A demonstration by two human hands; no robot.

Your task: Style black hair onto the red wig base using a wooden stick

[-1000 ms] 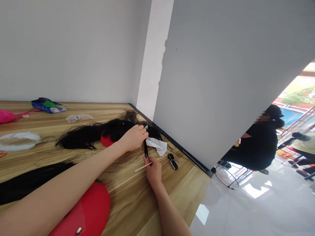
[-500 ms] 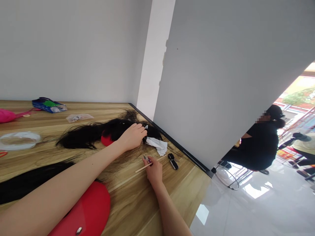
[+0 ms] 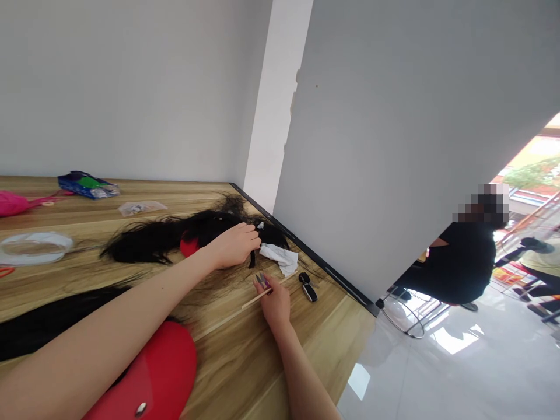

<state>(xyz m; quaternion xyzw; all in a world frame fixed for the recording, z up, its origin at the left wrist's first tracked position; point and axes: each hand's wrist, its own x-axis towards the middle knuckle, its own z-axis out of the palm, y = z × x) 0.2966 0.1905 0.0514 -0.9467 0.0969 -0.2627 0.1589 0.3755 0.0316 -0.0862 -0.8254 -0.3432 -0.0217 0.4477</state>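
Observation:
A pile of long black hair (image 3: 149,238) lies at mid table, with a red patch (image 3: 189,247) showing beneath it. My left hand (image 3: 236,242) is over the pile's right part, fingers closed on a dark lock of hair (image 3: 252,260) that hangs below them. Just in front, my right hand (image 3: 276,302) is closed round small snips (image 3: 262,281), blades pointing toward that lock. A thin wooden stick (image 3: 251,302) crosses the same hand. By the left fingertips lies a crumpled white tissue (image 3: 282,258). The palm sides of both hands are hidden.
A car key (image 3: 308,287) lies right of my right hand. Nearer me is a red pad (image 3: 175,361) beside more black hair (image 3: 48,321). Leftward are a clear tape ring (image 3: 37,248), a small plastic bag (image 3: 142,207) and a blue packet (image 3: 87,185). A person (image 3: 464,262) sits beyond the partition.
The dark lock now shows hanging under my left hand. The snips have tilted slightly up and right, and their blades show more clearly. Both arms have barely moved.

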